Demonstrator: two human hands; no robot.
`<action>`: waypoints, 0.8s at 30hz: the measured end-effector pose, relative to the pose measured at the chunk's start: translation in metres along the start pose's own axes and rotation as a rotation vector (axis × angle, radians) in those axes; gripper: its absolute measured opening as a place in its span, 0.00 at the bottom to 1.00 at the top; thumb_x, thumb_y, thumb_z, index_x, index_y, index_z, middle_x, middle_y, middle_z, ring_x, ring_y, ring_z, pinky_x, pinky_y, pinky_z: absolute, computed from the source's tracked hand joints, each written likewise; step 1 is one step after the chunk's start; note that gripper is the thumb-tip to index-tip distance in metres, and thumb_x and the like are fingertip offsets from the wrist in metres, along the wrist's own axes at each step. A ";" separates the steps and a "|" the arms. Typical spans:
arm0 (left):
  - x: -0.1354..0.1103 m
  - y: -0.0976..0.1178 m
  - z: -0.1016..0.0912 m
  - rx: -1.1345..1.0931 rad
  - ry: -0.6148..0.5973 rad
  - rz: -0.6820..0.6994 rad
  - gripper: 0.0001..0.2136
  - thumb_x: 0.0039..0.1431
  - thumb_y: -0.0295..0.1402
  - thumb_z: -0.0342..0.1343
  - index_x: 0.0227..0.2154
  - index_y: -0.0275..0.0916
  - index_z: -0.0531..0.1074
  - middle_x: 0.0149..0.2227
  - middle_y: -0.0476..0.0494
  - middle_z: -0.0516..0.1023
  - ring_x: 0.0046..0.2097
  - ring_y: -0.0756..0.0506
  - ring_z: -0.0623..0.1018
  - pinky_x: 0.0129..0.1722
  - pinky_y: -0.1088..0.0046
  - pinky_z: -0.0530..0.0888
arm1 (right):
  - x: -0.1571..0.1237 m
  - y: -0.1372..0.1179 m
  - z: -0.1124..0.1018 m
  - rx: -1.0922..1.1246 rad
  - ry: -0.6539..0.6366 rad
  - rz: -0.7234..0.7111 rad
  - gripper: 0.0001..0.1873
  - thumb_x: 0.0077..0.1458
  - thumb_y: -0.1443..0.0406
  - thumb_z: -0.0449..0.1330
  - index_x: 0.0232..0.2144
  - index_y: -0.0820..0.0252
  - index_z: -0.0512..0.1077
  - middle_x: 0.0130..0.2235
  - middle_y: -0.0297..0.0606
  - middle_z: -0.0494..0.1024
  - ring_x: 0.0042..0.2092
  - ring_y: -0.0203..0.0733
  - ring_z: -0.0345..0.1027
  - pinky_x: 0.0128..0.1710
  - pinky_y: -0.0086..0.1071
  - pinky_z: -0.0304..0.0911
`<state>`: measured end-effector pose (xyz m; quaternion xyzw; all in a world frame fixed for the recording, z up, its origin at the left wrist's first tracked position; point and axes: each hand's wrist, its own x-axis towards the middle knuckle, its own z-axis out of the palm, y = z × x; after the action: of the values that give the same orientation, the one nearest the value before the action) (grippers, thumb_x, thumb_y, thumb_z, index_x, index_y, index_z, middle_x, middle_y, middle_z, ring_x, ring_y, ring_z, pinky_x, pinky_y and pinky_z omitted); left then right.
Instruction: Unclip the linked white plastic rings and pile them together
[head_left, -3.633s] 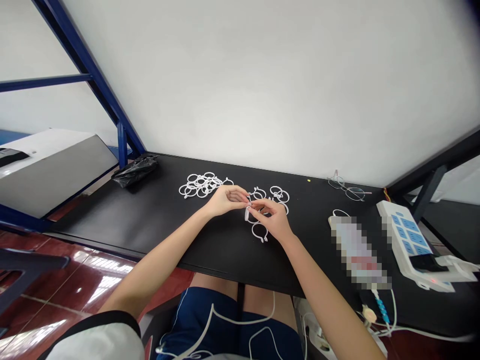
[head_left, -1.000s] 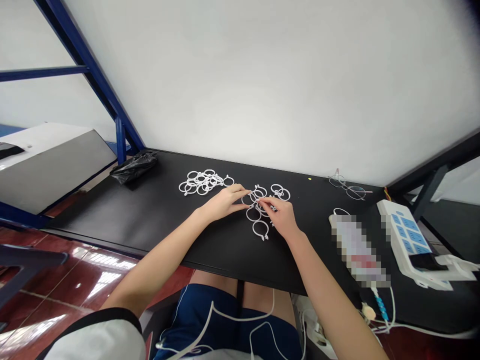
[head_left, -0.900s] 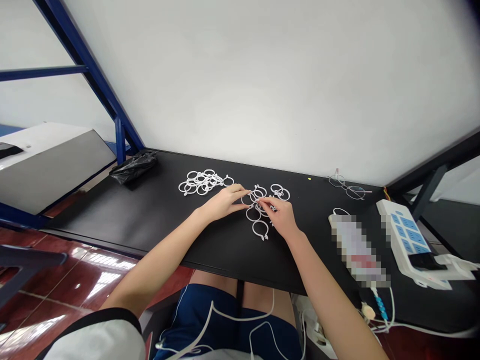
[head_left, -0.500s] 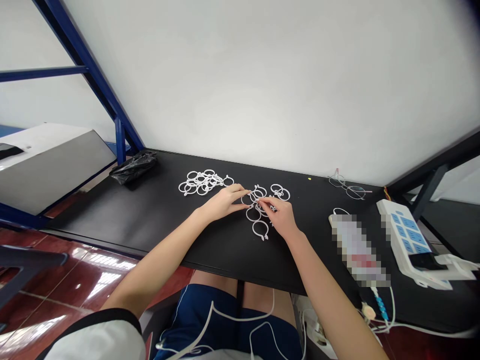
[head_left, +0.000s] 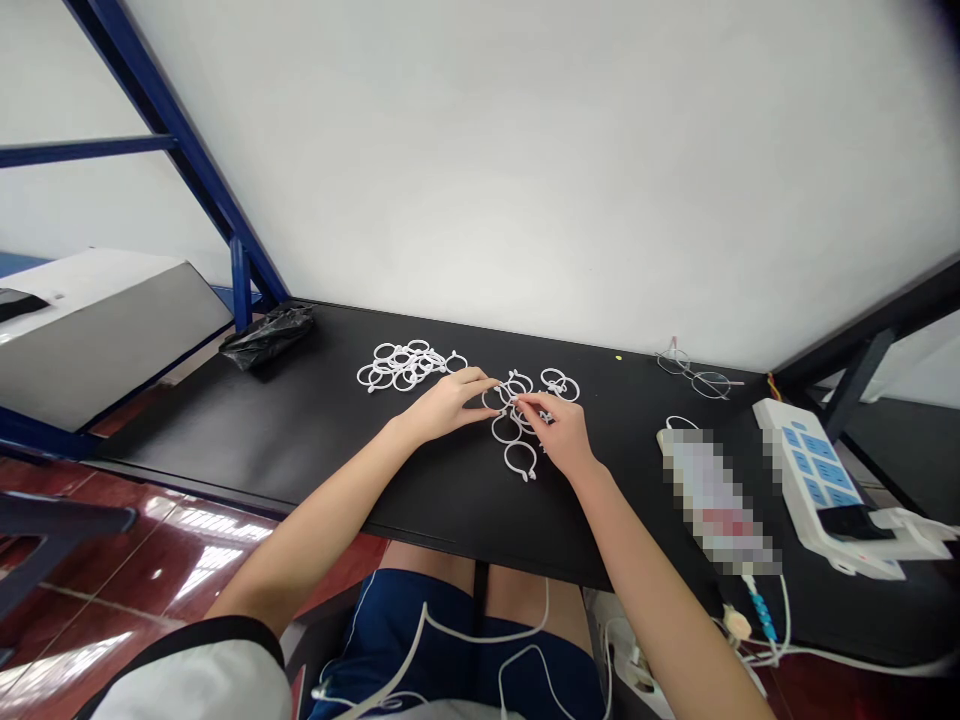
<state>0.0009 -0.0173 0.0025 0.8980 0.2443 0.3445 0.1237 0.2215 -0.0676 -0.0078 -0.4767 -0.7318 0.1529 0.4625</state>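
Over a loose cluster of white plastic rings with small clasps, my left hand (head_left: pixel 450 405) grips one white ring (head_left: pixel 487 398) by its left side, between thumb and fingers. My right hand (head_left: pixel 559 425) pinches at the right side of that same ring, near its clasp. Other rings lie beneath and around the fingers, partly hidden by them. Closest to the table's front edge is a single ring (head_left: pixel 520 458). Two overlapping rings (head_left: pixel 561 385) rest behind my right hand. A larger pile of rings (head_left: pixel 405 365) lies behind my left hand.
On the black table (head_left: pixel 285 430), a crumpled black plastic bag (head_left: pixel 268 337) lies at the far left. Eyeglasses (head_left: pixel 694 375), a blurred-out phone (head_left: pixel 716 500) on a cable and a white power strip (head_left: pixel 817 480) are to the right. A white wall (head_left: pixel 525 180) rises behind.
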 end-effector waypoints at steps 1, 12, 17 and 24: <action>0.000 0.000 0.000 0.000 0.013 0.000 0.19 0.61 0.39 0.58 0.52 0.35 0.70 0.42 0.38 0.75 0.41 0.45 0.76 0.42 0.67 0.76 | 0.000 -0.001 0.000 0.002 0.007 0.003 0.10 0.61 0.60 0.57 0.36 0.54 0.78 0.35 0.37 0.83 0.36 0.44 0.78 0.38 0.37 0.72; 0.001 0.002 0.000 -0.007 0.073 0.004 0.18 0.61 0.38 0.58 0.51 0.36 0.71 0.43 0.38 0.75 0.43 0.45 0.76 0.44 0.66 0.76 | 0.001 -0.006 0.003 0.025 0.043 0.006 0.09 0.61 0.61 0.57 0.36 0.54 0.77 0.36 0.37 0.82 0.36 0.44 0.78 0.39 0.37 0.72; 0.002 0.003 0.000 0.024 0.086 0.014 0.18 0.61 0.38 0.58 0.51 0.36 0.71 0.43 0.38 0.76 0.42 0.45 0.76 0.44 0.67 0.76 | 0.001 -0.006 0.004 0.023 0.057 0.000 0.08 0.61 0.62 0.57 0.36 0.54 0.77 0.37 0.37 0.82 0.36 0.43 0.77 0.39 0.36 0.72; 0.002 0.004 0.000 0.052 0.087 0.000 0.17 0.60 0.37 0.58 0.51 0.37 0.72 0.42 0.38 0.77 0.42 0.45 0.77 0.43 0.67 0.77 | 0.001 -0.007 0.005 0.019 0.069 -0.018 0.07 0.61 0.62 0.58 0.35 0.56 0.77 0.36 0.37 0.82 0.33 0.41 0.76 0.37 0.35 0.72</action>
<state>0.0036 -0.0196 0.0057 0.8850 0.2582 0.3769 0.0895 0.2136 -0.0690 -0.0050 -0.4705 -0.7181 0.1391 0.4935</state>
